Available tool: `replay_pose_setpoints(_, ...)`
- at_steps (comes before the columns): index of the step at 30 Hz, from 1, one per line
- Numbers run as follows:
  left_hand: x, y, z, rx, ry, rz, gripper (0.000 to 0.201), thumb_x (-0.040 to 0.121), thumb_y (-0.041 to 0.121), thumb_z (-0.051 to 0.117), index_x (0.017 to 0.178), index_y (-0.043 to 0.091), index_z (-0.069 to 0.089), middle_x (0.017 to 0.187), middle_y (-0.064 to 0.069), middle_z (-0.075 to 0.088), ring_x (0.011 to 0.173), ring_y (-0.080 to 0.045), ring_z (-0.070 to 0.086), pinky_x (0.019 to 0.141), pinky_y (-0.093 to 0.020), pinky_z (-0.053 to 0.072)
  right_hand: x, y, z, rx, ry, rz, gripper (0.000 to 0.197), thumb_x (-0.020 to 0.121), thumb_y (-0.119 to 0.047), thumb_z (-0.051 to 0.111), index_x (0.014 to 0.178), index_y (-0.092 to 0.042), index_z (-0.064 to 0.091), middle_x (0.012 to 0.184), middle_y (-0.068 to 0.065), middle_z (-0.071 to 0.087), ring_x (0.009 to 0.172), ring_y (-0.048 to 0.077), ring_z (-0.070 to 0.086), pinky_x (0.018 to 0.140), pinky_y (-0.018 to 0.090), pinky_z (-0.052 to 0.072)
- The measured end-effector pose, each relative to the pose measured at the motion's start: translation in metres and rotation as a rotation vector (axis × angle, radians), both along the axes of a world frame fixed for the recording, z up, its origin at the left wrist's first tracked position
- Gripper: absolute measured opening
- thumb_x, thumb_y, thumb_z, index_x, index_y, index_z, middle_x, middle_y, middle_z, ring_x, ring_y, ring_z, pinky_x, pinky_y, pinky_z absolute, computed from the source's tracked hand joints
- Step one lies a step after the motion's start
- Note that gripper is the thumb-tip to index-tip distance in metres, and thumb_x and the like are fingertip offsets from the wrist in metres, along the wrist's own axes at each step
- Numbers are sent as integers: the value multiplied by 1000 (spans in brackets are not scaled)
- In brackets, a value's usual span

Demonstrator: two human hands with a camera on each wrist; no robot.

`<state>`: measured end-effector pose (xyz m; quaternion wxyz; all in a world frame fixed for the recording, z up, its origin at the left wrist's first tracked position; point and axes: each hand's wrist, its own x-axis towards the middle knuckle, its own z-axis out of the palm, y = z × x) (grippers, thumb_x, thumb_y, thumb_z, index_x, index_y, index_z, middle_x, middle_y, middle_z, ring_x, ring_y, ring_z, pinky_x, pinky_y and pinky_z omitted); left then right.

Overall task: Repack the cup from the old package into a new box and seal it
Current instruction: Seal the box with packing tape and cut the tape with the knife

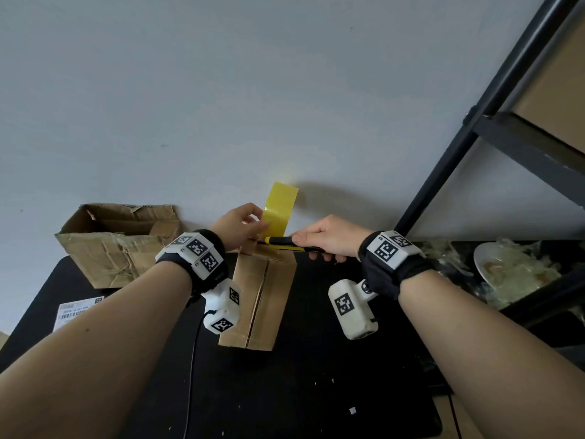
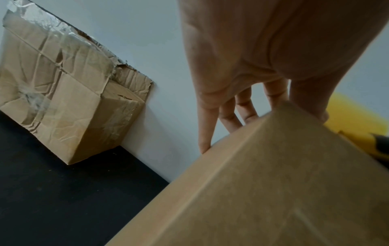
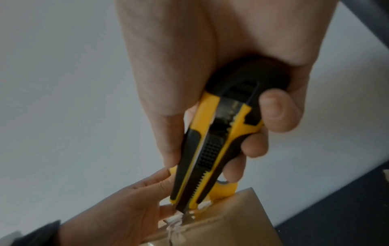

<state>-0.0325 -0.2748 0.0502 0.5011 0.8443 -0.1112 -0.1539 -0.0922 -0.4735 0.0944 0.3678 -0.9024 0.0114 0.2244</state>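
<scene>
Two hands: your left hand (image 1: 239, 224) pinches the yellow tape (image 1: 279, 208); your right hand (image 1: 329, 236) grips the knife (image 3: 212, 146).
Risk: blade beside your left fingers (image 3: 147, 184) at centre frame; a slip cuts them.
Seal: slack tape tears ragged over the new box (image 1: 259, 299).

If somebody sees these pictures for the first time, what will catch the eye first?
Probably the yellow tape standing up from the far end of the new box, held by the left hand. Next, the right hand gripping a yellow-black utility knife at the tape's base. A crumpled old box sits left.

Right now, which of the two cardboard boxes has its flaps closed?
The smooth box under both hands, at the mat's centre: flaps shut along a middle seam. The crumpled box by the wall, left, gapes open on top.
</scene>
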Motion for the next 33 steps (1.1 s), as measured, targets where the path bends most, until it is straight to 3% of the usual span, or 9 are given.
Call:
replay_pose_setpoints(3,2,2,-1,-49,26,7,8,92,18,58,86,21,55,85,-6,59,73,-20,60,70,-31,51,0,-4,2,-15,29,-13,32,93,-42,56,120,-28,64,69,-3,56,55,11,44,42,20,31)
replay_pose_setpoints(6,3,3,-1,-80,43,23,9,93,18,58,85,21,55,84,-4,59,79,-23,59,80,-36,50,0,-10,2,-32,37,-29,31,93,-40,57,121,-29,63,70,-3,56,55,11,43,42,20,30)
replay_pose_setpoints(10,3,3,-2,-81,51,31,7,92,20,58,96,14,56,89,-7,61,84,-26,60,87,-42,50,0,-10,2,-53,55,-32,31,92,-39,57,123,-33,62,70,-3,55,55,11,43,42,20,30)
replay_pose_setpoints(15,4,1,-3,-148,88,53,8,94,17,55,100,12,55,88,-8,61,81,-26,62,78,-37,53,3,-6,6,-83,53,-32,28,91,-40,60,117,-36,65,69,-3,55,52,10,42,44,19,30)
replay_pose_setpoints(18,5,5,-4,-167,101,73,2,94,17,55,93,15,56,89,-7,63,95,-33,64,89,-47,51,3,-5,7,-81,61,-21,27,90,-39,61,116,-37,66,69,-3,54,51,10,41,43,18,29)
replay_pose_setpoints(22,3,7,-7,-234,154,115,9,95,15,53,86,18,55,85,-5,62,95,-32,63,90,-48,50,6,-3,7,-72,77,-2,28,88,-36,64,116,-38,66,69,-3,54,51,10,40,42,18,28)
replay_pose_setpoints(26,5,5,7,-398,235,196,13,98,22,49,86,18,53,88,0,59,83,-20,62,64,-35,51,9,-6,5,-87,90,6,29,86,-36,66,115,-38,66,70,-3,55,52,10,41,41,18,28)
replay_pose_setpoints(29,14,5,21,-377,220,198,16,97,29,49,84,21,53,88,5,57,83,-13,58,74,-37,43,9,-12,-1,-97,70,-27,31,87,-34,65,118,-35,64,69,-2,54,55,12,44,41,17,30)
replay_pose_setpoints(33,16,2,17,-299,228,144,15,96,27,52,83,22,54,89,0,58,90,-19,54,80,-40,46,5,-19,-13,-73,135,-71,34,94,-29,58,128,-29,57,71,-2,51,58,10,48,53,22,43)
